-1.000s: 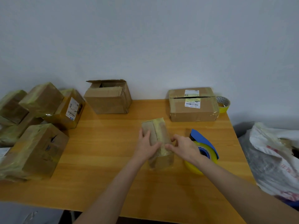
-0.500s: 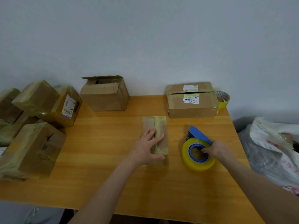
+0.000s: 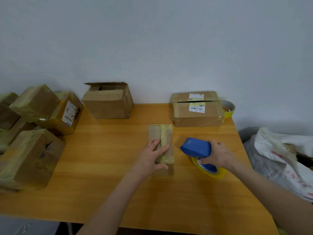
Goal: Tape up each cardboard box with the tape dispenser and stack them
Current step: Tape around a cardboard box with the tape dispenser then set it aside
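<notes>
A small narrow cardboard box [image 3: 165, 134] lies flat at the middle of the wooden table [image 3: 105, 167], partly covered in yellowish tape. My left hand [image 3: 152, 157] rests on its near half with fingers straight and the thumb along its near end. To the right, my right hand [image 3: 218, 155] grips the blue tape dispenser [image 3: 195, 147], which carries a yellow tape roll [image 3: 210, 171], tilted up off the table beside the box.
An open-flapped box [image 3: 108, 102] and a labelled box [image 3: 196, 112] stand at the back by the wall, with a spare tape roll [image 3: 228, 108] behind the latter. Several taped boxes [image 3: 32, 155] are piled at the left. A white plastic bag [image 3: 281, 156] lies off the table's right edge.
The small box went from tipped up in both hands to lying flat under my left hand. My right hand left it, took hold of the tape dispenser and raised it.
</notes>
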Motion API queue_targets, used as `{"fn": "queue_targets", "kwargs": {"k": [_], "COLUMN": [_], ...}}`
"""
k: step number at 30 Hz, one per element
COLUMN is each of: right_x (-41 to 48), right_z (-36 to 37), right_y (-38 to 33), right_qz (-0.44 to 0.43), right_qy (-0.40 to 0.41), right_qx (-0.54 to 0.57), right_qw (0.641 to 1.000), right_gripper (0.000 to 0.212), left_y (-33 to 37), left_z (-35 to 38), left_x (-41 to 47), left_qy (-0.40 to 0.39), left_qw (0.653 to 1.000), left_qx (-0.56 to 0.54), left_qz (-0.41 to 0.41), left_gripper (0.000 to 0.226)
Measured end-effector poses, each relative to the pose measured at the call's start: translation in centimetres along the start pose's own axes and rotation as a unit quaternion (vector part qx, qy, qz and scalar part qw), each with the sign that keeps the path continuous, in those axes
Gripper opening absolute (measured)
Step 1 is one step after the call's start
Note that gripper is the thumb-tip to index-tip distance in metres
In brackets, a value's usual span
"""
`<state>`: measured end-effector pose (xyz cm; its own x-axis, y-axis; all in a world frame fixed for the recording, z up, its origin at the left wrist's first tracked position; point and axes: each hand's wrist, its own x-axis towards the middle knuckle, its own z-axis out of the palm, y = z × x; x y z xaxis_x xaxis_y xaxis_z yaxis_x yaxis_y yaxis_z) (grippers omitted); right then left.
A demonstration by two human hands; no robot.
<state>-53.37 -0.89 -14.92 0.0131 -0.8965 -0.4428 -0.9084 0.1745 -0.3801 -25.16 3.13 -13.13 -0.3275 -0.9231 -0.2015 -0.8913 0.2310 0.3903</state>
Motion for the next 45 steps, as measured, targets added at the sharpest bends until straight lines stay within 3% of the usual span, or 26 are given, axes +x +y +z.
{"fn": "queue_targets", "kwargs": {"k": [6,8,10,11,14,17,23,26,34,39,45], "right_x": [-1.2,-2.0,-3.0,-3.6,-5.1,-6.1,-6.1,-5.9,-6.0,-5.9,-5.8], "right_z": [-1.7,-3.3,-5.3,-6.3,-8.1,-8.4,-7.5,-7.3,-7.2,-7.4,-7.3], "right_y": [-0.2,0.1,-0.1,-0.5,-2.3,-4.1,-5.1,-5.3,-5.8,-6.0,-5.9], "right_qz": [-0.030,-0.055,-0.093,-0.115,-0.173,-0.206,-0.222,-0.225,-0.233,-0.240,-0.239], "right_qy": [-0.020,-0.005,-0.010,-0.018,-0.040,-0.053,-0.079,-0.084,-0.096,-0.106,-0.111], "right_qx": [0.183,0.240,0.283,0.292,0.291,0.297,0.280,0.281,0.281,0.271,0.287], "right_qw": [0.982,0.969,0.954,0.949,0.940,0.931,0.931,0.929,0.926,0.926,0.921], "right_gripper": [0.055,0.047,0.049,0.052,0.060,0.062,0.065,0.065,0.065,0.065,0.065], "left_y": [0.7,1.5,2.5,3.1,5.0,6.0,4.5,4.2,2.9,3.3,3.6], "left_z": [-1.4,-2.1,-3.2,-3.9,-5.8,-6.5,-6.6,-6.2,-5.6,-5.5,-4.6], "left_x": [0.3,0.2,0.5,0.7,1.0,1.1,0.1,-0.4,-1.0,-0.7,-0.7], "left_qy": [-0.007,0.061,0.161,0.171,0.094,0.056,0.013,0.000,0.011,-0.012,-0.012], "left_qw": [1.000,0.991,0.945,0.910,0.800,0.791,0.742,0.715,0.679,0.716,0.704], "left_qx": [0.001,-0.105,-0.261,-0.351,-0.569,-0.588,-0.647,-0.670,-0.704,-0.663,-0.679], "left_qz": [-0.018,-0.061,-0.115,-0.139,-0.166,-0.158,-0.175,-0.201,-0.208,-0.218,-0.210], "left_gripper": [0.079,0.071,0.049,0.039,0.039,0.047,0.018,0.030,0.011,0.031,0.017]}}
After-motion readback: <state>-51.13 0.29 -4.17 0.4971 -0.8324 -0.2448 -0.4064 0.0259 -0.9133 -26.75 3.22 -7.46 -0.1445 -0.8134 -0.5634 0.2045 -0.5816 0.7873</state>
